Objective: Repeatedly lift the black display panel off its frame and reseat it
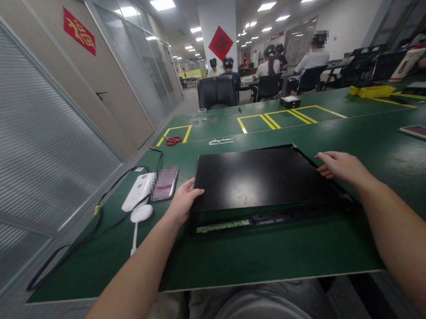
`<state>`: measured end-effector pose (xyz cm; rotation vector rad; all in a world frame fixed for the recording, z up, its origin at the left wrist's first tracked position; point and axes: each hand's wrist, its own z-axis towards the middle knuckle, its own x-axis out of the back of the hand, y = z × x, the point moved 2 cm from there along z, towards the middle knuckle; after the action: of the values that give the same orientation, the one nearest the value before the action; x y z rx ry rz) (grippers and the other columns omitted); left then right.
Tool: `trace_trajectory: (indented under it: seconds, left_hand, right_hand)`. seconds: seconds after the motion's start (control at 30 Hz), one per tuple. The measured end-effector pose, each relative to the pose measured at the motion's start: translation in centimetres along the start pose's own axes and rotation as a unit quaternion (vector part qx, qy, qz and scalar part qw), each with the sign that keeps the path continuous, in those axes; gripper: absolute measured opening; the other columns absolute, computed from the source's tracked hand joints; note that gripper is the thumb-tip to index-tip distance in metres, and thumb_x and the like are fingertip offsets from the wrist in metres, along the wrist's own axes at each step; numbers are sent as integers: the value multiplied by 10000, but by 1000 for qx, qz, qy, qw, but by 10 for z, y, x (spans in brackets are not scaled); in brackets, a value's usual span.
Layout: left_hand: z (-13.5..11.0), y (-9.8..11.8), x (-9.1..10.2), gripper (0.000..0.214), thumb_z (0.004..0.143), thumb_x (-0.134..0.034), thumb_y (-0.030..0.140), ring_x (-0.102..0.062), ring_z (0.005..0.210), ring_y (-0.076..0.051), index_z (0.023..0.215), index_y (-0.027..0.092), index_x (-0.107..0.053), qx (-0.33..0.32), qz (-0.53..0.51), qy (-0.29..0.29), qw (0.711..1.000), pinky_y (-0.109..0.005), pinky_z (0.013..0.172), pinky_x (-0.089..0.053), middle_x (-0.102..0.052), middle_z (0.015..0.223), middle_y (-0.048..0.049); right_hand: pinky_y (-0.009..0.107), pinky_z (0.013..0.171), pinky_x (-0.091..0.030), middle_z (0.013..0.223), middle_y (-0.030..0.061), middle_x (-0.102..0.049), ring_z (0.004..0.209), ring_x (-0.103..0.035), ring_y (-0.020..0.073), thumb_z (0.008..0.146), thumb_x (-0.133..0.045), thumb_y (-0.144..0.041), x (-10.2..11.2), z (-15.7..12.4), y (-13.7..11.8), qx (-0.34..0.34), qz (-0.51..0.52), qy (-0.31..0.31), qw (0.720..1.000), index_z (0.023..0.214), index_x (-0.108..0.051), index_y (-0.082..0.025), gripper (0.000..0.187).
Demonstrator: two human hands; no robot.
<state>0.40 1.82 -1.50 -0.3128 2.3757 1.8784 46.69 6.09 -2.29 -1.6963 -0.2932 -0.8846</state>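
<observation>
A flat black LCD panel (pixel 249 179) lies over a thin black frame (pixel 290 216), slightly askew to it. A green circuit strip (pixel 223 225) shows along the frame's near side. My left hand (pixel 181 201) grips the panel's left edge, thumb on top and the other fingers partly hidden at the side. At the right edge is my right hand (pixel 336 167), with its thumb apart from the loosely bent fingers. Those fingertips are beside or touching the frame's side; whether they press on it is hard to see.
Left of the panel lie a phone (pixel 165 183), a white device (pixel 138 192), a round white piece (pixel 141 213) and black cables (pixel 118 226). Farther back are red-handled scissors (pixel 173 140), small white strips (pixel 221 141), a plastic cup (pixel 202 114) and a yellow tray (pixel 373 91). Several people sit beyond.
</observation>
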Motion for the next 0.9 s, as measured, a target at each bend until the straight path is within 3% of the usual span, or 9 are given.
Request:
trace_trajectory:
  seconds: [0.3, 0.63, 0.9]
  left_hand:
    - [2, -2, 3, 678, 665, -706, 3, -755, 768, -221, 1323, 120, -592, 18, -12, 20, 1000, -273, 637, -591, -791, 907, -92]
    - [1, -1, 2, 683, 619, -680, -9, -750, 754, -227, 1283, 139, -620, 21, -3, 25, 999, -290, 655, -594, -787, 860, -70]
    - [4, -5, 5, 649, 699, -700, 37, -746, 763, -228, 1328, 146, -583, 27, -29, 12, 999, -304, 652, -596, -779, 910, -97]
  right_hand:
    - [258, 629, -569, 871, 131, -745, 714, -713, 186, 964, -441, -493, 1, -1, -2, -19, 28, -38, 999, 1184, -646, -165, 445]
    - [252, 624, -560, 872, 126, -743, 698, -707, 176, 959, -452, -498, -2, 4, 4, -10, 19, -30, 999, 1130, -654, -165, 425]
    - [250, 613, -554, 883, 120, -740, 701, -703, 171, 953, -467, -469, -1, 0, 0, -8, 6, -22, 1000, 1118, -663, -161, 401]
